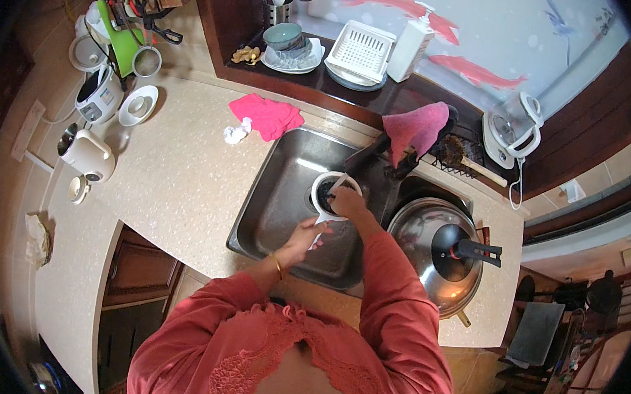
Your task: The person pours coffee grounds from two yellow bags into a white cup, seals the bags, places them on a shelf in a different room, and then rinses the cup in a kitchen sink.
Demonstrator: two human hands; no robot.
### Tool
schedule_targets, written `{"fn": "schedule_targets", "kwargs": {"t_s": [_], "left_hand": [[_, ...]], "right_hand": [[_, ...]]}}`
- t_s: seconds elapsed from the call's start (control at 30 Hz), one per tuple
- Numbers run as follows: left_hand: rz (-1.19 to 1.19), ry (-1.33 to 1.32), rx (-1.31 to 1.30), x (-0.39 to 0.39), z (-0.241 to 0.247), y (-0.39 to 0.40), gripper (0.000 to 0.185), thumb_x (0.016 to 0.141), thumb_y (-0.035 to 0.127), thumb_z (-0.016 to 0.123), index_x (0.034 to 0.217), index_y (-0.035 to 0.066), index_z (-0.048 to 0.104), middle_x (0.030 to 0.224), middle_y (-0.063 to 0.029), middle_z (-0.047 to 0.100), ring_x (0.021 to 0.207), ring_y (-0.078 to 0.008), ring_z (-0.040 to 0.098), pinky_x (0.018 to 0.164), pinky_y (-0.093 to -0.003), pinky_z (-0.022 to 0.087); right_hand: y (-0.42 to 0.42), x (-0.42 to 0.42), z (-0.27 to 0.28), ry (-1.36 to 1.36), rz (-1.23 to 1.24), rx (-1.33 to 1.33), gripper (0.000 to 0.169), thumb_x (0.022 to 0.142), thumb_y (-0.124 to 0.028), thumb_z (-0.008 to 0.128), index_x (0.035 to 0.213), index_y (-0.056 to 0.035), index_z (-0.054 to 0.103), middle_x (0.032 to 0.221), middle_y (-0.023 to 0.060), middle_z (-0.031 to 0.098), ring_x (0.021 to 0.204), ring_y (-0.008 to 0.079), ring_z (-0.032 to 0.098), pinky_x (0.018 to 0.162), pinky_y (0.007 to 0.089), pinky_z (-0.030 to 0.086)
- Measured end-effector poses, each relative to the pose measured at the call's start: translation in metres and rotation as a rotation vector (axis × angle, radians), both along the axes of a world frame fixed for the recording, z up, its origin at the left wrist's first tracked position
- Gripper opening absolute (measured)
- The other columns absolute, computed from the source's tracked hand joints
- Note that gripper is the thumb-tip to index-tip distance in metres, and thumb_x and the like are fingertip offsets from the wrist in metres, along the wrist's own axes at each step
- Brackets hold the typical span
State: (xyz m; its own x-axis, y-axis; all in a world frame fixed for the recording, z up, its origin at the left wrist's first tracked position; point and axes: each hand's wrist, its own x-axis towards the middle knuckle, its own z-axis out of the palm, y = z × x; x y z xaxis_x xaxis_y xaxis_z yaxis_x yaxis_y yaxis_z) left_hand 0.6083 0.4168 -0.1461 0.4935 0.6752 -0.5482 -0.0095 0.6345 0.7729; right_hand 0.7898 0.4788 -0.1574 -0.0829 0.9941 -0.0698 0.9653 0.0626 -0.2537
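Observation:
Over the left basin of a stainless steel sink (275, 216), my left hand (308, 234) grips the white handle of a small round white pan or strainer (316, 186). Its inside looks dark; whether that is food or its own surface I cannot tell. My right hand (347, 200) reaches over its right side, fingers bent at the inside. A pale flat strip sticks up beside these fingers; I cannot tell whether they hold it. Behind them, a pink cloth (418, 128) drapes over the black faucet area.
A large lidded steel wok (413, 232) covers part of the right basin. A red cloth (266, 116) lies behind the sink's left corner. On the ledge stand a white drain basket (362, 49), a pump bottle (411, 48) and bowls (283, 37). A white kettle (88, 154) is far left.

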Motion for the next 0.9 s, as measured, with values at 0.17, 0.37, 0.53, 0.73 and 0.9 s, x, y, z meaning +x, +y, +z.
{"fn": "schedule_targets", "kwargs": {"t_s": [0.17,0.37,0.53,0.73,0.9], "left_hand": [[0.001,-0.006,0.008,-0.005,-0.007,0.003,0.025,0.094,0.025,0.054,0.115,0.012,0.061,0.095,-0.0003,0.066,0.057,-0.0052,0.047,0.047,-0.0191,0.038],[-0.024,-0.002,0.035,0.001,0.003,0.002,0.022,0.094,0.025,0.055,0.110,0.011,0.062,0.092,-0.0001,0.066,0.056,-0.0048,0.047,0.047,-0.0185,0.038],[-0.043,0.054,0.037,-0.010,-0.002,-0.002,0.024,0.095,0.025,0.053,0.113,0.012,0.062,0.093,0.0007,0.067,0.058,-0.0050,0.048,0.048,-0.0187,0.038],[-0.016,0.025,0.038,-0.007,-0.008,0.006,0.023,0.095,0.024,0.054,0.112,0.013,0.063,0.092,0.0008,0.067,0.056,-0.0051,0.047,0.048,-0.0184,0.037],[-0.008,0.019,0.038,-0.003,-0.006,0.002,0.023,0.095,0.025,0.054,0.112,0.013,0.063,0.092,0.0007,0.067,0.055,-0.0050,0.047,0.047,-0.0182,0.037]], "right_hand": [[0.014,-0.008,0.030,-0.025,-0.284,-0.104,0.033,0.082,-0.036,0.059,0.089,-0.0059,0.070,0.092,0.0172,0.068,0.089,0.0320,0.066,0.074,0.0443,0.053],[0.012,-0.017,0.006,0.021,-0.013,0.193,0.025,0.077,-0.033,0.061,0.085,-0.0108,0.070,0.082,0.0159,0.067,0.074,0.0328,0.066,0.066,0.0443,0.051],[0.000,-0.003,0.027,0.005,0.237,0.119,0.015,0.073,-0.025,0.063,0.084,-0.0177,0.071,0.085,0.0103,0.068,0.081,0.0296,0.065,0.073,0.0403,0.051],[-0.014,0.011,0.039,0.027,0.231,-0.203,0.021,0.073,-0.010,0.059,0.089,-0.0175,0.070,0.086,0.0056,0.068,0.087,0.0250,0.065,0.075,0.0391,0.051],[-0.004,0.012,0.014,0.147,0.208,0.051,0.021,0.076,-0.014,0.057,0.092,-0.0176,0.070,0.088,0.0056,0.069,0.087,0.0267,0.066,0.073,0.0409,0.051]]}}
